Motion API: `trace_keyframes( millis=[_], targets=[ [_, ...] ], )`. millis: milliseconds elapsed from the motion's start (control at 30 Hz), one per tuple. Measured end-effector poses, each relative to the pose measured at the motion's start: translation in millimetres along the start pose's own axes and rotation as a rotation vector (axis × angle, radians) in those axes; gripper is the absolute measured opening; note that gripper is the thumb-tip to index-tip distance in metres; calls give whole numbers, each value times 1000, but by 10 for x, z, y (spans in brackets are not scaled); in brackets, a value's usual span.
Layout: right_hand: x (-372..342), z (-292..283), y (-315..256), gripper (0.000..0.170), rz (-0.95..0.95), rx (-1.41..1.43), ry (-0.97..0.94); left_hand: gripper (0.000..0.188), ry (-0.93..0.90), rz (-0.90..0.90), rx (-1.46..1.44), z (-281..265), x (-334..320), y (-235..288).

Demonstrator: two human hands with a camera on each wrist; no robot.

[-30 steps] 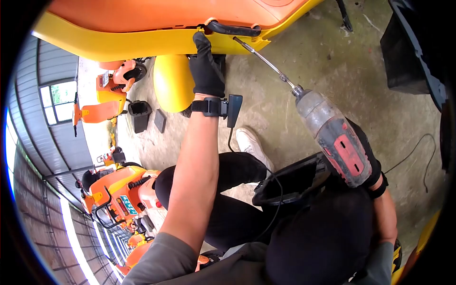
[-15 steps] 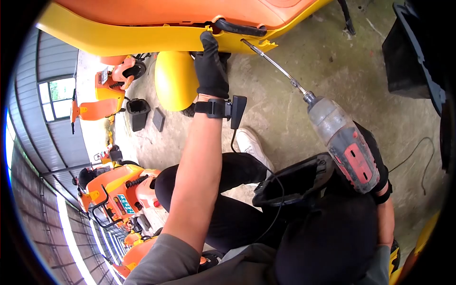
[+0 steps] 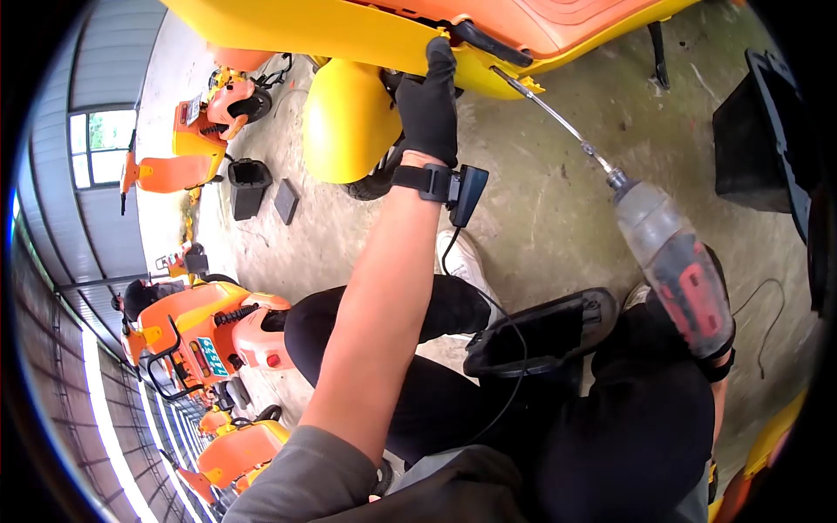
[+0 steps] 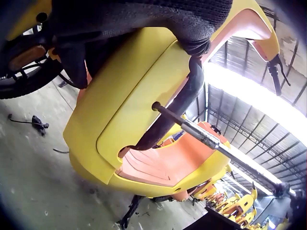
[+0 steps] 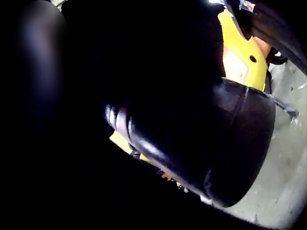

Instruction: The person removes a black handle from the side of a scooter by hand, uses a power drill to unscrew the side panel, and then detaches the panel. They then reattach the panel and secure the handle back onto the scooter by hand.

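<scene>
In the head view the black-gloved left hand [image 3: 429, 109] grips the yellow panel [image 3: 340, 33] of an orange-and-yellow scooter, thumb at its edge. A grey-and-red power driver [image 3: 676, 261] is held by the right hand, mostly hidden behind the tool. Its long metal bit [image 3: 558, 120] reaches up to the panel, right of the left thumb. The left wrist view shows the bit's tip [image 4: 165, 111] at a round hole in the yellow panel [image 4: 139, 86], beside a black curved bar [image 4: 168, 120]. A dark glossy shape [image 5: 192, 139] fills much of the right wrist view.
A black open container [image 3: 545, 336] lies by the person's legs, and a black bin [image 3: 754, 148] stands at the right. A yellow fender [image 3: 349, 122] over a wheel is left of the left hand. Other scooters [image 3: 187, 331] stand at the left. A thin cable [image 3: 767, 322] crosses the floor.
The head view has shifted, so the scooter, both hands and the driver appear farther right. The bit remains at the yellow panel, and the left hand keeps its grip.
</scene>
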State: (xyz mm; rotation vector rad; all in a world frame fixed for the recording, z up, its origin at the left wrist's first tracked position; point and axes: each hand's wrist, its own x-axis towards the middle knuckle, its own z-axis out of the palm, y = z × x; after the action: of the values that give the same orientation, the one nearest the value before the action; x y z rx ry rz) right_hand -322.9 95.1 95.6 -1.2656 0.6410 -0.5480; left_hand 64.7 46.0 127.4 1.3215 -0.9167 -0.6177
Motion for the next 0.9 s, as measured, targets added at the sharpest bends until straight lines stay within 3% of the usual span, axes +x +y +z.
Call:
trace_keyframes(
  millis=[100,167,300,567,633,667,767,800,833,900],
  targets=[
    [-48,-8,-73,50,22,-44,-2,51,40,11,58,61,-38,56],
    [-51,-13,-138,50,41,-74,6,40,127,-4,18,141,-75,136],
    [-159,-51,-263,49,96,-108,35,43,207,126,53,180,-62,79],
    [-563,-183,-457,48,255,-98,156,49,145,76,203,30,46,11],
    [-687,-235,-502,47,291,-80,206,49,110,170,157,85,59,61],
    [-724,-255,-502,47,310,-64,232,49,87,-73,91,74,-4,88],
    [-731,-365,-410,47,378,24,302,55,15,-104,82,24,-16,122],
    [-655,-429,-256,45,302,-152,245,55,13,-98,88,-16,12,106],
    [-622,-539,51,45,298,-146,246,56,-51,-94,30,-67,34,49],
    [-581,-734,657,44,-41,-728,222,54,-133,-114,-76,-121,73,-28]
  ],
)
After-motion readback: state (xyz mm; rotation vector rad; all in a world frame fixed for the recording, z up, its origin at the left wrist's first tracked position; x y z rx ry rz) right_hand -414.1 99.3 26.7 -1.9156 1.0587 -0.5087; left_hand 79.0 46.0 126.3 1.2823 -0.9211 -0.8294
